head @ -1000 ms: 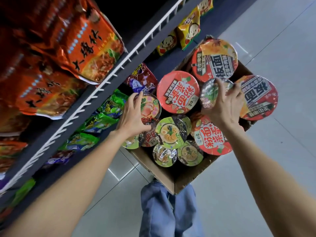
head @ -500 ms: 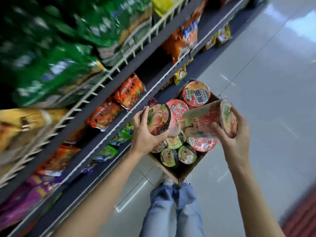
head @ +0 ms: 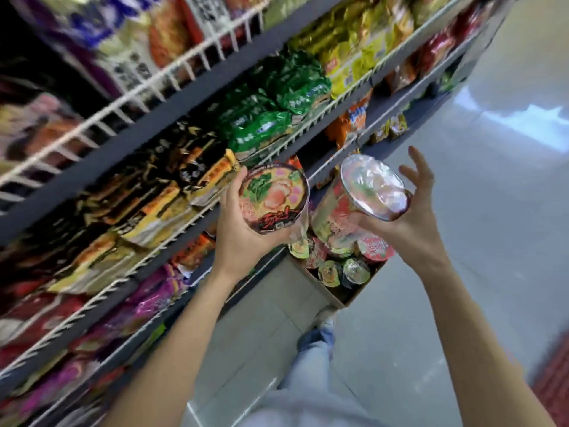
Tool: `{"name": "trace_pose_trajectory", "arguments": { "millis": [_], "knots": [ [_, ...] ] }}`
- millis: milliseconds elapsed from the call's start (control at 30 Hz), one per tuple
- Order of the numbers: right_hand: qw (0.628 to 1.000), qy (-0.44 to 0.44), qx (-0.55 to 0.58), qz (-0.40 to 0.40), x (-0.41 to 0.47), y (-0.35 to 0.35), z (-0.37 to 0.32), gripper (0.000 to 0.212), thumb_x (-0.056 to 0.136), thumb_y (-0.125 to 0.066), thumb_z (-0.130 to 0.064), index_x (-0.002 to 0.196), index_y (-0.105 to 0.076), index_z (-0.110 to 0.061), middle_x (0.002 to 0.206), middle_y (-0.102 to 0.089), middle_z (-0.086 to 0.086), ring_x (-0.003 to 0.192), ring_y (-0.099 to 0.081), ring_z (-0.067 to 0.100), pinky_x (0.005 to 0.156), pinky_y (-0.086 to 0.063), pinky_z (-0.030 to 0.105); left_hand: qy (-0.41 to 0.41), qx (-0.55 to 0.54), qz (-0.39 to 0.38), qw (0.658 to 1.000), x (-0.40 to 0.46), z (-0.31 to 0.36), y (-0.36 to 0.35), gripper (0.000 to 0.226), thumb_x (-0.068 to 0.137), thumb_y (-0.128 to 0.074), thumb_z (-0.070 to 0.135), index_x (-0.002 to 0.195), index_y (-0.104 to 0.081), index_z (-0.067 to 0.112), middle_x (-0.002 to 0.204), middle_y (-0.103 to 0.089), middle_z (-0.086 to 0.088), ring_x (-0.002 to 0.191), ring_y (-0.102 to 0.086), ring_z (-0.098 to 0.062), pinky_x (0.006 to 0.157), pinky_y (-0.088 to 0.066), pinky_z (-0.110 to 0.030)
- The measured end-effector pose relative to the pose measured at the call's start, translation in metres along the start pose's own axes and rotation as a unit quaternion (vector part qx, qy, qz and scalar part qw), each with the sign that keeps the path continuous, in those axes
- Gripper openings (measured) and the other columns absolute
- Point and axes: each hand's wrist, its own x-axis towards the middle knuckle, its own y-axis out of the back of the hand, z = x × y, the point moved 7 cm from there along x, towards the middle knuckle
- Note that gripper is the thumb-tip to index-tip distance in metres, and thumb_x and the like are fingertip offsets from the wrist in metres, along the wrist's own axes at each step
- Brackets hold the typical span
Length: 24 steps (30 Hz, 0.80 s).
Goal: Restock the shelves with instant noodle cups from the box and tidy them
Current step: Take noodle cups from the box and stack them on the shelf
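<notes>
Noodle cups are in both hands, held above the open cardboard box (head: 331, 292) on the pale tiled floor (head: 492, 241). One dark-rimmed cup (head: 274, 198), its lid printed with greens and a slice of meat, sits in the left hand (head: 243, 238), the palm under its side, the thumb along the near edge and the fingers curled round the far edge. A second, pink and red cup (head: 357, 204) lies tilted with its shiny lid facing up and to the right; the right hand (head: 406, 223) supports it from below with thumb and palm, while its fingers (head: 421, 171) are spread loosely above the lid, so the hold looks partial. More cups (head: 341, 269) remain in the box, lids up, just beneath the two being held. To the left run dark shelves (head: 172, 118) with white wire fronts, packed with blurred noodle packets (head: 277, 97) in green, yellow, black and purple. A leg in light jeans (head: 311, 359) shows below the box
</notes>
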Motion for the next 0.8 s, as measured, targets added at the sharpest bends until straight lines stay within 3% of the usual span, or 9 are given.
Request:
{"name": "trace_pose_trajectory", "arguments": {
  "millis": [67, 133, 200, 333, 500, 567, 633, 700, 800],
  "knots": [
    [0.999, 0.016, 0.032, -0.021, -0.027, -0.019, -0.029, 0.109, 0.052, -0.088, -0.047, 0.136, -0.018, -0.053, 0.139, -0.035, 0.004, 0.128, -0.043, 0.010, 0.090, -0.050, 0.018, -0.005, -0.045, 0.056, 0.997, -0.042, 0.018, 0.044, 0.104, 0.056, -0.082, 0.049, 0.142, -0.031, 0.021, 0.139, -0.041, 0.004, 0.128, -0.042, -0.006, 0.102, -0.039, -0.019],
    [0.995, 0.025, 0.078, -0.052, -0.052, -0.037, -0.061, 0.113, 0.050, -0.090, -0.043, 0.138, -0.019, -0.047, 0.130, -0.043, 0.005, 0.115, -0.053, 0.000, 0.085, -0.049, 0.013, -0.012, -0.076, 0.100, 0.992, -0.080, 0.038, 0.089, 0.101, 0.055, -0.083, 0.041, 0.141, -0.032, 0.023, 0.137, -0.043, 0.012, 0.125, -0.045, 0.001, 0.097, -0.039, -0.013],
    [0.989, 0.042, 0.115, -0.089, -0.073, -0.055, -0.098, 0.120, 0.046, -0.090, -0.046, 0.143, -0.020, -0.043, 0.131, -0.048, 0.001, 0.112, -0.056, -0.001, 0.092, -0.049, 0.021, -0.019, -0.100, 0.138, 0.985, -0.114, 0.057, 0.137, 0.101, 0.054, -0.084, 0.037, 0.140, -0.031, 0.027, 0.136, -0.043, 0.015, 0.123, -0.046, 0.001, 0.096, -0.042, -0.014],
    [0.969, 0.095, 0.162, -0.161, -0.109, -0.105, -0.185, 0.115, 0.053, -0.089, -0.035, 0.144, -0.021, -0.047, 0.128, -0.039, -0.038, 0.113, -0.049, -0.013, 0.100, -0.046, 0.032, -0.042, -0.127, 0.210, 0.969, -0.176, 0.103, 0.239, 0.113, 0.048, -0.085, 0.055, 0.143, -0.027, 0.034, 0.141, -0.046, 0.004, 0.125, -0.050, -0.008, 0.093, -0.048, -0.022],
    [0.945, 0.104, 0.170, -0.258, -0.149, -0.184, -0.282, 0.123, 0.024, -0.074, -0.083, 0.135, -0.036, -0.048, 0.132, -0.055, -0.007, 0.119, -0.056, 0.022, 0.082, -0.050, 0.034, -0.067, -0.151, 0.288, 0.943, -0.241, 0.150, 0.352, 0.102, 0.041, -0.086, 0.060, 0.131, -0.043, 0.038, 0.131, -0.057, -0.001, 0.116, -0.059, -0.014, 0.086, -0.053, -0.025],
    [0.930, 0.132, 0.182, -0.290, -0.164, -0.214, -0.324, 0.131, 0.022, -0.072, -0.085, 0.139, -0.037, -0.036, 0.122, -0.061, -0.008, 0.111, -0.060, 0.017, 0.088, -0.049, 0.035, -0.078, -0.144, 0.317, 0.934, -0.260, 0.166, 0.394, 0.101, 0.035, -0.087, 0.059, 0.126, -0.047, 0.038, 0.124, -0.061, 0.003, 0.111, -0.061, -0.010, 0.080, -0.053, -0.022],
    [0.915, 0.168, 0.186, -0.315, -0.181, -0.244, -0.368, 0.125, 0.029, -0.076, -0.079, 0.138, -0.041, -0.028, 0.119, -0.064, -0.008, 0.102, -0.063, 0.010, 0.077, -0.049, 0.028, -0.105, -0.130, 0.348, 0.923, -0.277, 0.180, 0.436, 0.106, 0.035, -0.089, 0.055, 0.130, -0.045, 0.034, 0.125, -0.059, 0.007, 0.109, -0.062, -0.007, 0.079, -0.053, -0.021],
    [0.903, 0.191, 0.202, -0.327, -0.193, -0.274, -0.407, 0.109, 0.040, -0.083, -0.066, 0.134, -0.045, -0.025, 0.120, -0.064, -0.005, 0.098, -0.064, 0.009, 0.072, -0.048, 0.025, -0.134, -0.117, 0.376, 0.909, -0.292, 0.190, 0.476, 0.104, 0.045, -0.090, 0.042, 0.136, -0.041, 0.029, 0.130, -0.056, 0.003, 0.111, -0.061, -0.009, 0.079, -0.054, -0.023],
    [0.892, 0.228, 0.228, -0.316, -0.206, -0.315, -0.461, 0.109, 0.041, -0.076, -0.061, 0.138, -0.042, -0.025, 0.117, -0.064, -0.002, 0.097, -0.065, 0.010, 0.076, -0.050, 0.024, -0.184, -0.080, 0.419, 0.886, -0.302, 0.201, 0.538, 0.095, 0.054, -0.086, 0.029, 0.137, -0.040, 0.023, 0.126, -0.056, 0.008, 0.111, -0.059, -0.005, 0.081, -0.052, -0.021]
  ]
}}
